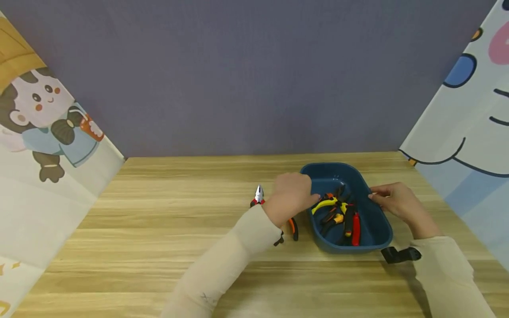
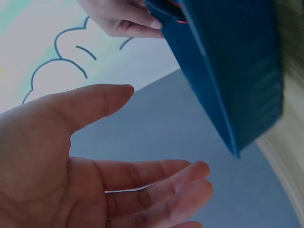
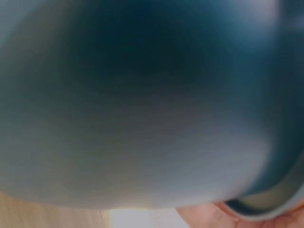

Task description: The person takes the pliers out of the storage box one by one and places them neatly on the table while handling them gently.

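Note:
A dark blue plastic bin (image 1: 375, 227) stands on the table's right half, with several pliers (image 1: 355, 229) in it, their handles red, yellow, black and orange. My right hand (image 1: 397, 203) pinches the bin's right rim between thumb and fingers; in the right wrist view the blurred bin wall (image 3: 142, 118) hides most of that hand. Beside the bin's left rim is my left hand (image 1: 292, 196), its thumb reaching toward the rim. The left wrist view shows the left hand (image 2: 142, 180) with fingers spread and nothing held. Silver-tipped pliers (image 1: 259, 194) lie partly hidden behind it.
A black and orange handle (image 1: 293, 229) lies on the wooden table (image 1: 159, 221), just left of the bin. A grey panel (image 1: 254, 79) rises at the table's back edge. Cartoon-printed sheets (image 1: 489, 145) flank both sides.

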Motion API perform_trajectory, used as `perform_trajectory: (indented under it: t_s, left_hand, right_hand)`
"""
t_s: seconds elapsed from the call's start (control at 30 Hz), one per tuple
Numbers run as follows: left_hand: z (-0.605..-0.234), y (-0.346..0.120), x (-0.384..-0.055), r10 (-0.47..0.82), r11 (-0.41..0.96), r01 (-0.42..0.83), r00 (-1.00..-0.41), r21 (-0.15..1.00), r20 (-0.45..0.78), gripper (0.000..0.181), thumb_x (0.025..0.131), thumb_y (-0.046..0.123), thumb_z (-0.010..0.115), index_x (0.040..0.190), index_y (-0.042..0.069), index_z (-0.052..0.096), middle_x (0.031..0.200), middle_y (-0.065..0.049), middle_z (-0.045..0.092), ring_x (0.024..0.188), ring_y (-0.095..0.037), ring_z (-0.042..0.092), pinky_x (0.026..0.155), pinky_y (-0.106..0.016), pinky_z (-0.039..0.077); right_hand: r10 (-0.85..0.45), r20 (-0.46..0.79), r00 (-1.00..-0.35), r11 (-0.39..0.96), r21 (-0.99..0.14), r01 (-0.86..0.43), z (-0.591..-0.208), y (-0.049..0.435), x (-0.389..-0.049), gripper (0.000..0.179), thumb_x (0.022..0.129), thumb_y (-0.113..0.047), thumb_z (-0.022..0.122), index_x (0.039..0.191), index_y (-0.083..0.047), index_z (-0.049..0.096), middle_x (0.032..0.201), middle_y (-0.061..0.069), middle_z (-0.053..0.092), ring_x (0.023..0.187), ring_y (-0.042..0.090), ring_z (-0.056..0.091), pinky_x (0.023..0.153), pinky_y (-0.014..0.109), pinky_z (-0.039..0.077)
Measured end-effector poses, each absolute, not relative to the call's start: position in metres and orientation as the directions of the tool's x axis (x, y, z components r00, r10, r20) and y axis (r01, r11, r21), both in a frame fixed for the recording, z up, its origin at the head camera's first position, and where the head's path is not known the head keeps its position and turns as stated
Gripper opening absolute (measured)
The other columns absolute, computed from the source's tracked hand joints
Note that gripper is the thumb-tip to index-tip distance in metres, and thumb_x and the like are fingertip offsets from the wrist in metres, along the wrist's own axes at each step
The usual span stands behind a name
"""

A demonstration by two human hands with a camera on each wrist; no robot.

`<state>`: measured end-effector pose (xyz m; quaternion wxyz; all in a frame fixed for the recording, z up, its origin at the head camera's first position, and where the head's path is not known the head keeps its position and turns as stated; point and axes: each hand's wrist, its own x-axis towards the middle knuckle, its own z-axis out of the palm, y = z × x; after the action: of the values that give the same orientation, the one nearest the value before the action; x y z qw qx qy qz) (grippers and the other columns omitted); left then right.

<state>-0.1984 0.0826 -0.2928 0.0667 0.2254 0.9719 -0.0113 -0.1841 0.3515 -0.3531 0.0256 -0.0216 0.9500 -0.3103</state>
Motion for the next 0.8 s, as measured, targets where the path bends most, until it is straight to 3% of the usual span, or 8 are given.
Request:
perform_trajectory:
  t_s: [0.33, 0.57, 0.8]
  left_hand:
    - [-0.292, 0.111, -0.189, 0.506, 0.862, 0.506, -0.861, 0.003, -0.059, 0.055, 0.089, 0.055, 0.054, 0.048, 0.020, 0.042, 0.044, 0.006, 0.029, 0.041, -0.007, 0.034, 0.038, -0.020, 0.026]
    - [-0.292, 0.131, -0.185, 0.537, 0.842, 0.539, -0.841, -0.010, -0.062, 0.043, 0.090, 0.053, 0.053, 0.059, 0.024, 0.057, 0.056, 0.008, 0.050, 0.052, -0.006, 0.051, 0.043, -0.021, 0.040]
    - [-0.294, 0.149, -0.181, 0.573, 0.818, 0.574, -0.814, 0.020, -0.094, 0.037, 0.092, 0.047, 0.055, 0.062, 0.025, 0.060, 0.058, 0.009, 0.052, 0.056, -0.007, 0.052, 0.044, -0.022, 0.041]
  right_hand:
    - [-0.065, -0.030, -0.997, 0.806, -0.591, -0.035, -0.354, 0.351, -0.185, 0.039, 0.094, -0.014, 0.057, 0.118, 0.016, 0.055, 0.110, 0.038, 0.057, 0.071, 0.019, 0.064, 0.060, 0.030, 0.054]
    - [-0.060, -0.024, -0.998, 0.807, -0.589, -0.034, -0.355, 0.351, -0.186, 0.038, 0.094, -0.014, 0.057, 0.117, 0.016, 0.056, 0.110, 0.037, 0.057, 0.070, 0.018, 0.064, 0.058, 0.028, 0.052]
    - [-0.064, -0.048, -0.997, 0.802, -0.597, -0.023, -0.355, 0.353, -0.187, 0.040, 0.095, -0.015, 0.055, 0.120, 0.016, 0.053, 0.116, 0.039, 0.053, 0.076, 0.024, 0.066, 0.063, 0.035, 0.055]
